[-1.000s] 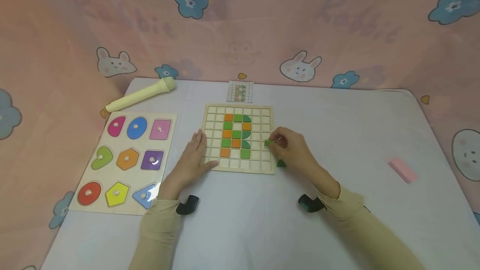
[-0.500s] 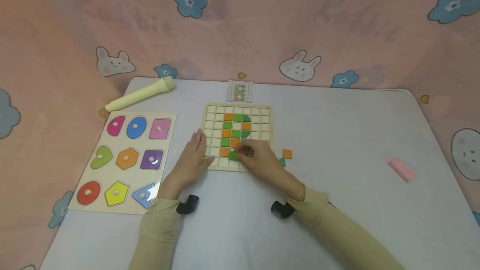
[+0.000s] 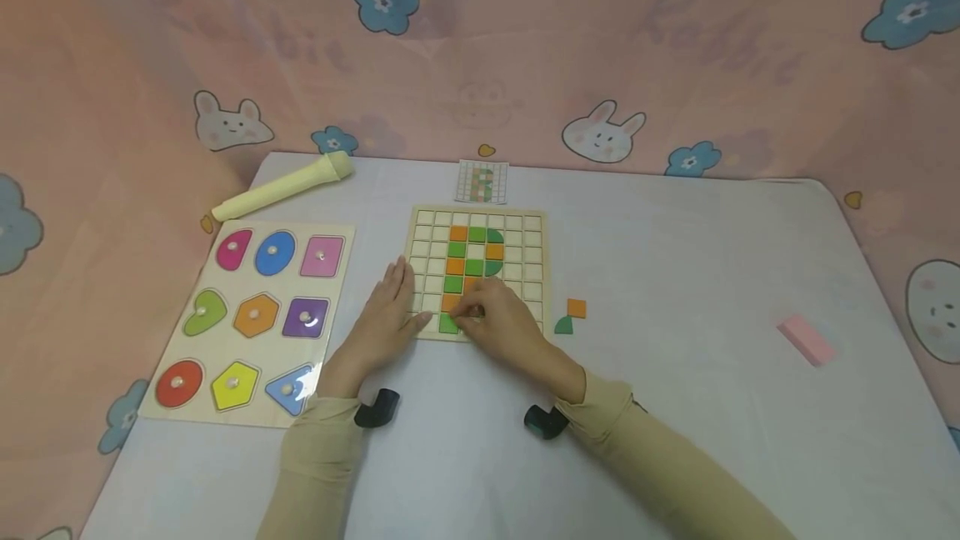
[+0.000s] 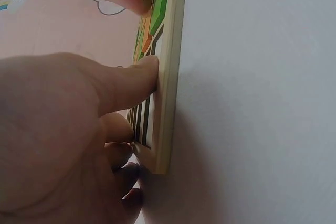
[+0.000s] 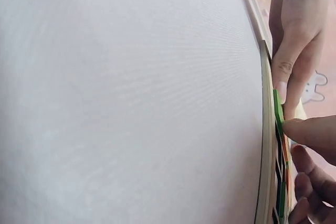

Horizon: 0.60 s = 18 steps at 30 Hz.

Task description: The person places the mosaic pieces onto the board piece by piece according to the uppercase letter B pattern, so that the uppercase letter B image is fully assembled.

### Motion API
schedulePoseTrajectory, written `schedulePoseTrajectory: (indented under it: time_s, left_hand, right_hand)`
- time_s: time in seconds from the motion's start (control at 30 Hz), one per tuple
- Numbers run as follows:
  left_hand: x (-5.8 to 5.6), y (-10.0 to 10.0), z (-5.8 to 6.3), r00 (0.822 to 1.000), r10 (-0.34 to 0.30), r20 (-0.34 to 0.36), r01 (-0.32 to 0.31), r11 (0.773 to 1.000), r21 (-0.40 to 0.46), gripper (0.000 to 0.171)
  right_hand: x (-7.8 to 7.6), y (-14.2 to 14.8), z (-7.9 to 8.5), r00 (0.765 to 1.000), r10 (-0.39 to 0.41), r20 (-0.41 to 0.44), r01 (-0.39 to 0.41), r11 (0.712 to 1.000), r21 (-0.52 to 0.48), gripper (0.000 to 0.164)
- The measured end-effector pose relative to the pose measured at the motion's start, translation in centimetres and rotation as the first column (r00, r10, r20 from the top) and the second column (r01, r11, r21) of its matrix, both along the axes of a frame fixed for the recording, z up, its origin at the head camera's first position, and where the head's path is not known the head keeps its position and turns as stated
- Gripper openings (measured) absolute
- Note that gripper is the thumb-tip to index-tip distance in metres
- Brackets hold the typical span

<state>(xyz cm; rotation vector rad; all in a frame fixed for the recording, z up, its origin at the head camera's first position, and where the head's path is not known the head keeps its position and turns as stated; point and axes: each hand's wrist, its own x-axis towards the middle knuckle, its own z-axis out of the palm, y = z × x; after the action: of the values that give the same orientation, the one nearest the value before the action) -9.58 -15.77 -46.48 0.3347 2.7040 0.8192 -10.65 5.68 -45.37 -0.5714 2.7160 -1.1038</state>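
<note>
In the head view a wooden grid board (image 3: pixel 531 225) carries orange and green tiles laid in a letter-like pattern. My right hand (image 3: pixel 504 327) is over its lower middle, thumb and fingertips pinching the edge of a green square tile (image 3: pixel 448 323) in a bottom-row cell. The right wrist view shows the thumb against that green tile (image 5: pixel 277 103). My left hand (image 3: pixel 381 325) rests along the board's left side, fingers extended. In the left wrist view, its thumb (image 4: pixel 131 80) lies on the board's rim. Part of the pattern is hidden under my right hand.
An orange square tile (image 3: pixel 576 308) and a green quarter-round tile (image 3: pixel 564 326) lie right of the board. Behind it is a small pattern card (image 3: pixel 482 182). A knobbed shape puzzle (image 3: pixel 225 348) and a pale yellow microphone-shaped object (image 3: pixel 281 187) sit left. A pink block (image 3: pixel 806 340) lies far right.
My right hand has moved left from the board's right edge, carrying the green square tile to the bottom row. The loose orange tile has come into view. My left hand has stayed put.
</note>
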Motion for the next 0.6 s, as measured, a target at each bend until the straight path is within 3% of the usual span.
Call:
schedulePoseTrajectory:
  time_s: [0.2,0.43,0.6]
  left_hand:
    - [-0.1,0.0,0.0,1.0,0.0,0.006,0.0,1.0,-0.01,0.084]
    - [0.0,0.0,-0.1,1.0,0.001,0.005,-0.001,1.0,-0.01,0.085]
    - [0.0,0.0,-0.1,1.0,0.001,0.01,-0.001,1.0,-0.016,0.085]
  right_hand:
    - [-0.1,1.5,-0.1,1.0,0.008,-0.01,-0.008,0.999,0.037,0.007]
    - [-0.7,6.4,0.0,0.997,0.053,0.062,-0.055,0.998,0.028,0.02]
    - [-1.2,9.7,0.4,0.997,0.017,0.076,-0.027,0.991,0.131,0.033]
